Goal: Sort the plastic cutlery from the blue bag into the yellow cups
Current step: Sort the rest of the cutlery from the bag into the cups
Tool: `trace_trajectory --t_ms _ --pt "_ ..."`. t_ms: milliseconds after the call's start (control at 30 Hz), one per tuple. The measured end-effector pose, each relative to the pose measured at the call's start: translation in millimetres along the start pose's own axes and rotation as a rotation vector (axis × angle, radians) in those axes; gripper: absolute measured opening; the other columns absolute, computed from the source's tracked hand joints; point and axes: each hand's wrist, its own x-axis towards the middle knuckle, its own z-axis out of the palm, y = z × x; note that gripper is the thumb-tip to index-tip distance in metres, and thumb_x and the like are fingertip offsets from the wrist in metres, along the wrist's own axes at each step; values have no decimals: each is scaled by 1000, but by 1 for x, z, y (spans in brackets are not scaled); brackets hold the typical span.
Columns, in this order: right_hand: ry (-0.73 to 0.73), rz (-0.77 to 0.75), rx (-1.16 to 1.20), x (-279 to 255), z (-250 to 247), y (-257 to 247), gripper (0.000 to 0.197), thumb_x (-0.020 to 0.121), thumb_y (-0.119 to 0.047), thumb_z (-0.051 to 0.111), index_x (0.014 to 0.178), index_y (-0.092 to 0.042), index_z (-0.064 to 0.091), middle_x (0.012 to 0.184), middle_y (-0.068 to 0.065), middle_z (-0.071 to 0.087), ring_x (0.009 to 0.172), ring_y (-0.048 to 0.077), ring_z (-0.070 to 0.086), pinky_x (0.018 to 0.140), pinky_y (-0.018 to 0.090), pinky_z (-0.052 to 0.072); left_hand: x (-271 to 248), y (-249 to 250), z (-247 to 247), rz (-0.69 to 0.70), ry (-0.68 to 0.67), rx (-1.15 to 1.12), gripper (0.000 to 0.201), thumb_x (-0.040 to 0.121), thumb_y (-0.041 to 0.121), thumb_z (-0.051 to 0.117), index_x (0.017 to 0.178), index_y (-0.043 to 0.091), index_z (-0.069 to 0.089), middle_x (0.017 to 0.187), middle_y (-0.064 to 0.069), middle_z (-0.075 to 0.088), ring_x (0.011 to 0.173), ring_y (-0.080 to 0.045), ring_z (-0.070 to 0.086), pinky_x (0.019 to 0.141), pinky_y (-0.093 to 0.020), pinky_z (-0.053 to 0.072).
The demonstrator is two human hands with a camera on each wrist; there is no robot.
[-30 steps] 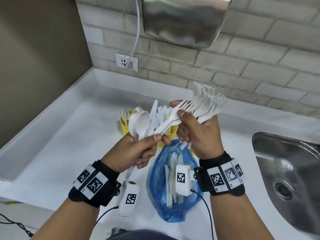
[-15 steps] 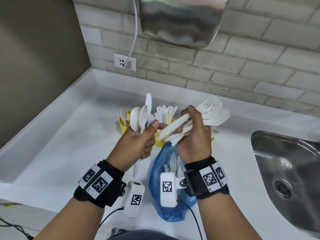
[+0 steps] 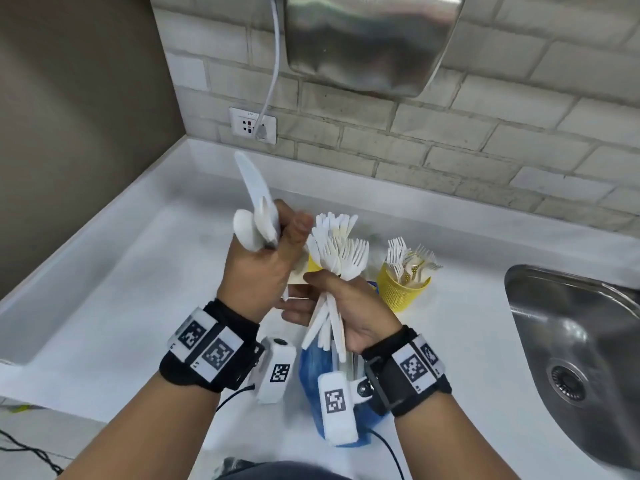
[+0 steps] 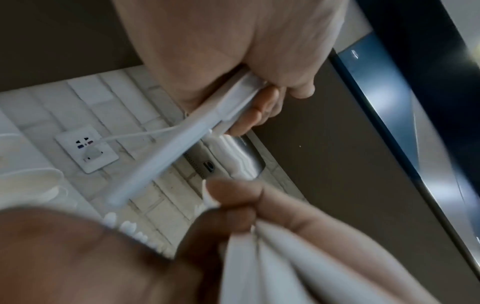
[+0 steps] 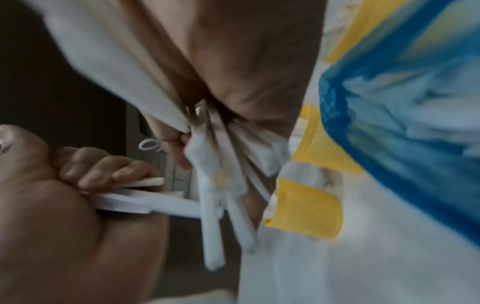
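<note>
The right hand [image 3: 341,306] curls its fingers around a bundle of white plastic forks [image 3: 337,249], tines fanned upward above the fingers. Just beside it, the left hand [image 3: 263,265] grips white spoons and a knife [image 3: 254,209]. Beyond the right fingers stands a yellow cup [image 3: 401,289] holding forks; below both hands lies the blue bag [image 3: 311,386].

Matt white plastic forks [image 3: 341,252], yellow mesh cup [image 3: 403,291], glossy steel sink [image 3: 571,341], crinkly translucent blue bag [image 3: 311,386].

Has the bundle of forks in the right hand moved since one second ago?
Yes. The bundle of forks swung upright and nearer the left hand, judged against the wall socket.
</note>
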Motion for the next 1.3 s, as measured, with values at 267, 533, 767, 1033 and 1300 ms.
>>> trace_trajectory --t_ms 267,533,767,1033,1300 --pt "-19 -178 109 6 -2 -8 43 90 -8 66 129 9 56 118 32 64 105 42 65 99 51 53 -13 -5 6 -131 -14 48 35 93 49 69 72 23 61 60 10 60 59 -8 59 60 -22 48" --pt "431 -986 -251 -20 10 -36 21 93 -18 74 78 -16 60 61 8 59 49 23 55 57 29 50 -11 -23 -1 -758 43 -268 27 102 23 58 97 -4 63 95 -26 75 81 -35 74 77 -42 65" --pt "301 -884 -382 -10 17 -5 25 86 -26 82 79 -15 61 69 -10 66 67 7 65 71 16 51 -10 -10 13 -843 -97 -536 21 92 24 58 97 11 74 108 -14 54 113 -30 60 107 -46 43" --pt "607 -1044 -268 -4 -39 -36 42 101 -38 62 63 -22 59 57 14 57 57 30 56 74 48 50 -18 -6 8 -699 -48 -153 23 106 24 53 98 5 63 90 -26 76 75 -36 75 70 -45 65" --pt "849 -902 -221 23 -123 -38 20 92 -33 76 77 -24 67 70 2 64 66 21 60 68 35 50 -21 -13 8 -591 -111 39 39 97 40 67 62 26 58 49 -6 31 42 -18 27 46 -25 29"
